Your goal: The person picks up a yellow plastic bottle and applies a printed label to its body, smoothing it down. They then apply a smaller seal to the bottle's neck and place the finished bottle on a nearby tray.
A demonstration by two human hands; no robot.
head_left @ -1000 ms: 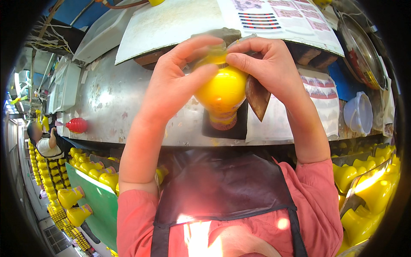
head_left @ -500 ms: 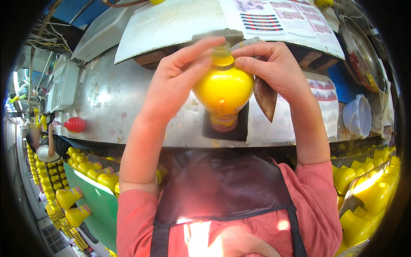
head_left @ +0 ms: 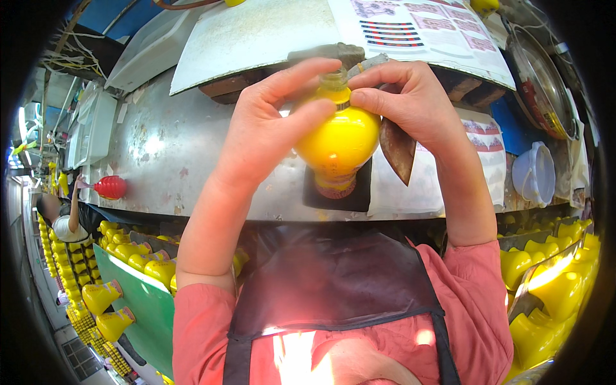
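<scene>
A glossy yellow bottle (head_left: 340, 138) with a clear glass neck and a dark band round its base of neck stands on a dark pad (head_left: 356, 196). My left hand (head_left: 266, 119) curves round the neck from the left, its thumb on the band and the index finger by the mouth. At the neck's right side, my right hand (head_left: 410, 96) pinches thumb and forefinger against the band. That hand also holds a scraper-like tool; its brown pointed blade (head_left: 396, 151) hangs below the palm, and its grey wrapped handle (head_left: 372, 63) sticks out beyond the fingers.
Printed sheets (head_left: 423, 25) lie on a raised white board (head_left: 256, 45) behind the bottle. A white bucket (head_left: 534, 173) stands right, a red ribbed squeeze bulb (head_left: 110, 187) left. Yellow bottles crowd both sides below the metal table (head_left: 192, 147). A co-worker (head_left: 67, 221) is far left.
My left thumb has slid rightward across the bottle's neck onto the band. The bottle has shifted slightly, and my right hand has barely moved.
</scene>
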